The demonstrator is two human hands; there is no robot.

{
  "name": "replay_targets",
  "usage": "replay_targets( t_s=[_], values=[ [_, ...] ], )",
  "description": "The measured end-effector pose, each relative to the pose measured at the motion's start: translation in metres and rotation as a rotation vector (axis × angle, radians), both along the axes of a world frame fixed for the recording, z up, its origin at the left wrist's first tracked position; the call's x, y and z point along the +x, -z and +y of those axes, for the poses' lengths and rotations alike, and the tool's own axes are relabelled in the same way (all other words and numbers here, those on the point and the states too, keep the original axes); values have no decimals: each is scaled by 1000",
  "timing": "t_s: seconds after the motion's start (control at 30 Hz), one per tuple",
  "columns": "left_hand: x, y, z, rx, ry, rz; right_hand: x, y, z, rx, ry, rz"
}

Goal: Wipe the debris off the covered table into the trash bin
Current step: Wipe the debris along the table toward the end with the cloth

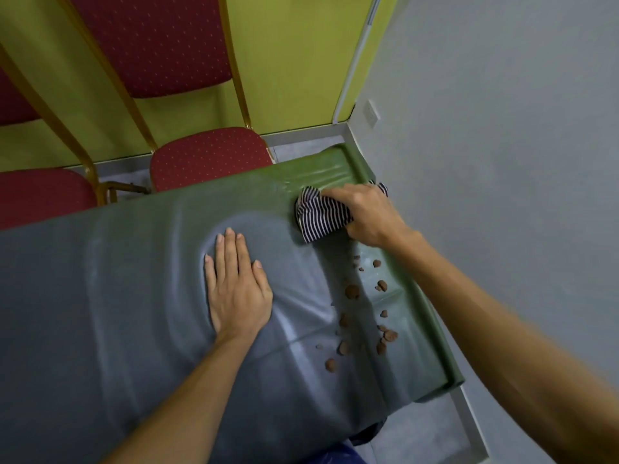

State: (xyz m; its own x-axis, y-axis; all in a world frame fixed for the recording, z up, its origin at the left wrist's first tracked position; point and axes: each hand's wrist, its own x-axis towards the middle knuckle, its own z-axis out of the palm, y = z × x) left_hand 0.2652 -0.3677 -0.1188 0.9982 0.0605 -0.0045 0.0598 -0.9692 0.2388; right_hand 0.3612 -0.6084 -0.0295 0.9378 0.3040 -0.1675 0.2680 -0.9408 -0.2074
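A table under a grey-green plastic cover (100, 296) fills the lower left. Several brown crumbs of debris (351, 291) lie scattered on its right end, between my hands and the near right edge. My right hand (368, 212) grips a bunched dark cloth with white stripes (321, 212) and presses it on the cover near the far right corner. My left hand (236, 286) lies flat on the cover, palm down, fingers together, left of the debris. Below the table's near edge a blue rim (338, 455) with dark plastic (368, 433) peeks out, likely the trash bin.
Red padded chairs with gold frames (207, 155) stand behind the table against a yellow-green wall. A grey wall (502, 128) runs close along the table's right end, with a narrow strip of floor (435, 430) between them.
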Motion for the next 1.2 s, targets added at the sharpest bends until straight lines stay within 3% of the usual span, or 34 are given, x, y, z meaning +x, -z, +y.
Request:
replay_targets(
  t_s=[0.23, 0.43, 0.57, 0.73, 1.0, 1.2],
  values=[
    [0, 1, 0, -7, -2, -8, -60, -18, -5, 30, 27, 191],
    [-1, 2, 1, -9, 3, -10, -7, -13, 17, 140, 194, -38],
    [-1, 2, 0, -20, 0, -11, 6, 4, 24, 85, 203, -37],
    [-2, 3, 1, -21, 2, -23, -54, 7, 15, 45, 170, -40],
    [-4, 5, 2, -38, 13, -50, -125, -21, 2, 13, 150, 182],
    [-5, 6, 3, -66, 22, -61, -80, -11, 14, 33, 240, 3]
  ],
)
